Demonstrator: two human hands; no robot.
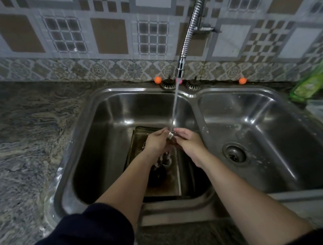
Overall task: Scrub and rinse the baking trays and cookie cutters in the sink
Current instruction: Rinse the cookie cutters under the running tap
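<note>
**One head-worn view, looking down into the sink**

A single wide-angle camera sits at head height, facing forward and steeply down over the near edge of the counter (29, 145). It is close to the double sink (192, 95), both forearms reaching in from the bottom edge. The tiled wall (108, 36) behind the counter's far edge fills the top.

Silver-grey steel for the double sink (101, 98), shiny chrome for the ribbed tap hose (189, 31) above it. Behind the sink, wall tiles (108, 38) in tan squares, white grids and grey-brown checks, over a floral border. Orange balls (157, 80) along the sink's back rim. Left of the sink, mottled grey-and-cream counter (25, 127). Right of it, a green bottle (309, 84). Near the sink's front edge, a navy sleeve (91, 231).
</note>
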